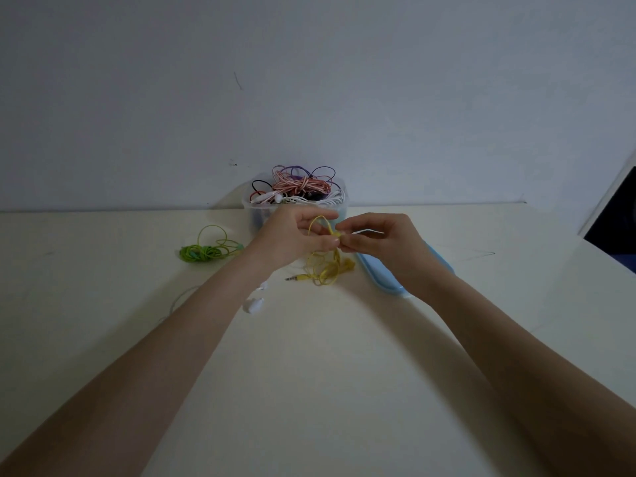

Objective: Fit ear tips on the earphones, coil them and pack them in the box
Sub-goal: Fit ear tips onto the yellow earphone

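We see the left hand [296, 235] and the right hand [375, 241] meeting above the middle of the cream table top [327, 373], fingertips almost touching, both pinching the thin yellow earphone cable [325, 266] at one small point between them; whether an ear tip sits in that pinch we cannot tell, it is too small. A loop of the cable arches up over the left hand's fingers, and the rest hangs down at six o'clock from the hands into a loose yellow heap on the table, with the metal jack plug [292, 278] pointing out toward nine o'clock. At twelve o'clock, just behind the hands and partly hidden by them, stands the clear plastic box [340, 206], heaped with tangled pink, purple, black and white earphone cables [299, 185]. At four o'clock from the hands, passing under the right wrist, lies the pale blue oblong box lid [385, 275], flat on the table. At nine o'clock, well apart, rests a coiled bundle of green earphones [199, 253] with loose loops standing above it. Near seven o'clock, just beside the left forearm, lie small white earphone pieces [254, 304], their thin pale cable curving away under the arm. A plain grey wall [309, 80] rises behind the table.
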A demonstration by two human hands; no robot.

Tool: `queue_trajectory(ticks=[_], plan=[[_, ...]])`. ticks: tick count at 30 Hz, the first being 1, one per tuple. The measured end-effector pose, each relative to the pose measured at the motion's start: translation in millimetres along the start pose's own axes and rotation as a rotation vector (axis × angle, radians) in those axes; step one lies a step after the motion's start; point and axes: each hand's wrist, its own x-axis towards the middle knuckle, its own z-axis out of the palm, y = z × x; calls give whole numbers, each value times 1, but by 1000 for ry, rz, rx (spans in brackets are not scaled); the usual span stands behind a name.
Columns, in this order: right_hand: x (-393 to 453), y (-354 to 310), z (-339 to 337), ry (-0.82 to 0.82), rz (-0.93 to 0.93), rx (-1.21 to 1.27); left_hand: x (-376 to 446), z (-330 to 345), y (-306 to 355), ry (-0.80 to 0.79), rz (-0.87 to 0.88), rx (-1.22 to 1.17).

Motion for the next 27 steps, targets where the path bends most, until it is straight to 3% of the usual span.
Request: queue_trajectory(ticks=[12, 16, 18, 20, 24, 27], plan=[[4, 8, -3, 22, 28, 109, -1, 0, 0, -8, 12, 1], [5, 10, -4, 24, 31, 34, -1, 1, 0, -68, 62, 122], [7, 8, -6, 61, 25, -25, 0, -1, 1, -24, 94, 175], [9, 3, -8, 56, -52, -275, 2, -8, 0, 82, 108, 184], [10, 1, 4, -300, -138, -991, 3, -21, -5, 166, 89, 209], [12, 8, 18, -360, -105, -1132, -1, -28, -10, 132, 43, 369]])
